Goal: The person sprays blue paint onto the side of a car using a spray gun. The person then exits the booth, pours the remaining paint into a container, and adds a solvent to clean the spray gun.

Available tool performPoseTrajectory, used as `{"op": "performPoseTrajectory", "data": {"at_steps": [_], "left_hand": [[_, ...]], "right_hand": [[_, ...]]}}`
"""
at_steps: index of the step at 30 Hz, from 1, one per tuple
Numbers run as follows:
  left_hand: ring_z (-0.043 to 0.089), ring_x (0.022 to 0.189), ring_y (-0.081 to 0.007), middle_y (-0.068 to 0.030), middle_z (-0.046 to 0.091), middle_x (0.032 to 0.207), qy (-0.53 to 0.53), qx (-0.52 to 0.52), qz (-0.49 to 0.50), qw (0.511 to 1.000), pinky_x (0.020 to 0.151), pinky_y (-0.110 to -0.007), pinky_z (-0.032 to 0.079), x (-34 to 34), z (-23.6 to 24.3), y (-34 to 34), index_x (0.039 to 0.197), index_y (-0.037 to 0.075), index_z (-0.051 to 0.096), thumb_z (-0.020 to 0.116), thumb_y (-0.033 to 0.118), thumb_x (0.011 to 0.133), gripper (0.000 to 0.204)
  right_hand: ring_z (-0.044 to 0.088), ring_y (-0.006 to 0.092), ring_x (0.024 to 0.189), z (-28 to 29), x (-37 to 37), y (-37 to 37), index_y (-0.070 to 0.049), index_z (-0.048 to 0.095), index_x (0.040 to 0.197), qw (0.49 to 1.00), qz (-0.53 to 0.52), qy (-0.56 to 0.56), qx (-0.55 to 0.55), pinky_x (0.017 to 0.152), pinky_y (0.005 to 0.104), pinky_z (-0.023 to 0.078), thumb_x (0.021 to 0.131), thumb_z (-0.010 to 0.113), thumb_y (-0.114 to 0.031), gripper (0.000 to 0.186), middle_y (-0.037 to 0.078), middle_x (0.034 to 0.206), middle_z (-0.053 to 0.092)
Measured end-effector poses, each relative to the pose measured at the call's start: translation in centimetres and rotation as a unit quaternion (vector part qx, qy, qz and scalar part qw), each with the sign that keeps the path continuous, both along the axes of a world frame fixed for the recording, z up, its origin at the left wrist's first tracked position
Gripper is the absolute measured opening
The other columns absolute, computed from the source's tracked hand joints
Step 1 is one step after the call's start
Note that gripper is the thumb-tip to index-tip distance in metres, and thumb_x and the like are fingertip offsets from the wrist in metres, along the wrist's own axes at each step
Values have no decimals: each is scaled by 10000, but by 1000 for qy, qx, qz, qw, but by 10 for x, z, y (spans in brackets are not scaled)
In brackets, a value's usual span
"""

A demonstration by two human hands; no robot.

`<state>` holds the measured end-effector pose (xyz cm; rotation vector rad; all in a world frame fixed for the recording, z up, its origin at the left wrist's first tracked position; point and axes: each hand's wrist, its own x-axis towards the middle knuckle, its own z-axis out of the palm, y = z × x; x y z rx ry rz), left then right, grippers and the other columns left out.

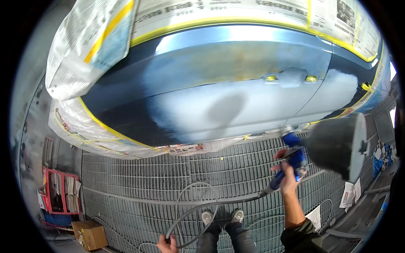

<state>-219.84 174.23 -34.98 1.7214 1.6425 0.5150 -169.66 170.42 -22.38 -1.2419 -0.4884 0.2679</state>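
The right hand (pixel 290 176) grips the blue paint spray gun (pixel 298 157) near the lower right corner of the dark-blue car door (pixel 265 101), while the left hand (pixel 168 245) is closed around the grey hose (pixel 236 201)

The scene is bright in the middle, dimmer toward the sides. White glare streaks the upper ridge of the glossy dark-blue car body panel (pixel 122 92); a soft oval shadow lies on its pale grey matte patch (pixel 181 114). Print on the white newspaper masking sheets (pixel 253 8) blurs. Fisheye distortion bows the grey metal floor grating (pixel 139 179) inside a black circular rim.
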Motion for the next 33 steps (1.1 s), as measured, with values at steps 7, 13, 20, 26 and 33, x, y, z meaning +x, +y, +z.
{"op": "performPoseTrajectory", "data": {"at_steps": [7,13,20,26,33], "left_hand": [[527,694,-131,-89,577,744,-23,-41,72,996,611,-320,450,-97,-7,28,939,-60,560,587,125,947,188],[509,696,-148,-66,551,739,40,26,10,999,636,-323,449,-57,12,32,983,-63,568,600,114,928,188],[378,615,-122,-58,443,655,-29,53,-76,995,507,-339,353,1,-20,41,917,-60,558,567,111,918,171],[542,721,-408,-212,603,846,15,130,-241,962,677,-440,477,45,-82,45,1027,-36,601,557,159,908,232],[498,705,-163,-100,536,784,-49,-44,-162,985,619,-337,421,74,-120,47,1052,-4,598,526,235,1010,254]], "right_hand": [[643,257,931,-19,-93,106,55,581,1095,965,247,82,-29,605,348,602,806,535,-10,300,174,1056,632],[622,191,711,-32,-89,118,35,604,981,978,202,55,-19,519,300,537,773,579,-29,219,131,884,635],[595,177,703,-28,-1,38,64,580,938,999,3,30,24,503,283,490,774,542,17,174,129,885,622],[610,158,688,-29,86,-36,33,630,914,980,-195,-41,29,479,279,490,793,582,-40,149,93,822,635],[617,123,745,-57,120,-70,5,613,1048,932,-344,-116,2,505,260,519,852,519,-17,219,54,911,651]]}}
